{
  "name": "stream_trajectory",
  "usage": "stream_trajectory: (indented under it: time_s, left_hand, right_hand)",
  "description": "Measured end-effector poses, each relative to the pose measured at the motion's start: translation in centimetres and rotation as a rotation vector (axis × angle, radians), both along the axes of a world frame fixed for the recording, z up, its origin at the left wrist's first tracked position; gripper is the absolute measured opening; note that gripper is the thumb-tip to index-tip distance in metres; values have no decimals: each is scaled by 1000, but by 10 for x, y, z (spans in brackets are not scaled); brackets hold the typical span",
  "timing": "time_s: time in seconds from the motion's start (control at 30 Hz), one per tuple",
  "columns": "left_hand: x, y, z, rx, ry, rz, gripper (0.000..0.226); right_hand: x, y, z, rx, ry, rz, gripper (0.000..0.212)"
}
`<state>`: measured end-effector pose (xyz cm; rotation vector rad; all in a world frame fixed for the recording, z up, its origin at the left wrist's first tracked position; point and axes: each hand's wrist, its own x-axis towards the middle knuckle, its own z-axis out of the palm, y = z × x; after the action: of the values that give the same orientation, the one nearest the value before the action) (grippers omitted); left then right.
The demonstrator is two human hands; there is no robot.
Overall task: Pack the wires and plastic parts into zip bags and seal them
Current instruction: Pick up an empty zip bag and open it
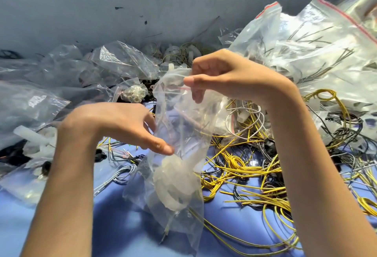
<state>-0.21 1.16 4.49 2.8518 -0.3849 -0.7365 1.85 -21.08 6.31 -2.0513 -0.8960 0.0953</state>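
Observation:
A clear zip bag (179, 175) hangs upright in the middle, with pale translucent plastic parts (173, 185) and a thin wire in its lower half. My right hand (224, 77) pinches the bag's top edge by the red zip line, thumb and fingers curled on it. My left hand (122, 126) is lower and to the left, its thumb and fingers against the bag's left side; I cannot tell whether it grips the film. Loose yellow wires (244, 171) lie tangled on the blue cloth to the right of the bag.
Several filled zip bags (318, 48) are heaped at the back right, and more clear bags (61, 77) at the left. Black and white wires (342, 132) mix with the yellow ones. A grey wall (122, 1) stands behind. Blue cloth (122, 226) shows at the front.

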Motion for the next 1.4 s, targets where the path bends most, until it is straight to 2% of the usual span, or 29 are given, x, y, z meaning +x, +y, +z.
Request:
stream_trajectory:
  time_s: [0.1, 0.2, 0.23, 0.33, 0.43, 0.5, 0.63, 0.7, 0.77, 0.83, 0.9, 1.0, 1.07, 1.13, 1.23, 1.4]
  left_hand:
    - [2, -12, -7, 21, -56, -29, 62]
    - [4, -18, -12, -147, -41, -70, 18]
    - [3, -19, -12, -213, -21, -71, 11]
    - [0, -18, -8, -402, 0, -53, 15]
    - [0, -4, 0, -474, -256, -41, 12]
    - [5, 16, 6, -423, -461, 0, 5]
    - [8, 55, 7, -285, -611, 133, 15]
    - [13, 64, 1, -249, -752, 261, 21]
    - [17, 65, -2, -229, -879, 394, 27]
    - [20, 59, 0, -236, -934, 421, 29]
    - [21, 46, -1, -351, -924, 353, 28]
    - [22, 12, -6, -558, -921, 232, 18]
    - [30, -6, -16, -605, -887, 201, 23]
    - [42, -15, -33, -497, -765, 239, 24]
    - [52, -16, -60, -174, -503, 273, 32]
    - [51, -22, -69, -119, -274, 61, 31]
  right_hand:
    - [0, 1, 0, -14, -9, 13, 31]
    - [0, 2, -1, -34, -13, 13, 31]
    - [1, 2, -1, -37, -13, 11, 32]
    - [4, 3, -4, -28, 39, 5, 33]
    - [3, 8, -6, -99, 107, 29, 28]
    - [1, 14, -9, -163, 162, 61, 28]
    - [-4, 31, -17, -261, 281, 119, 25]
    - [-5, 38, -21, -331, 300, 151, 23]
    - [-5, 42, -22, -407, 279, 175, 20]
    - [-4, 41, -20, -452, 191, 168, 22]
    - [-2, 35, -16, -431, 96, 109, 26]
    - [0, 27, -10, -292, 10, 38, 21]
    - [1, 25, -8, -243, -47, 29, 19]
    - [2, 25, -7, -243, -108, 9, 22]
    - [2, 22, -6, -257, -101, -12, 22]
    - [2, 16, -4, -284, -61, -13, 19]
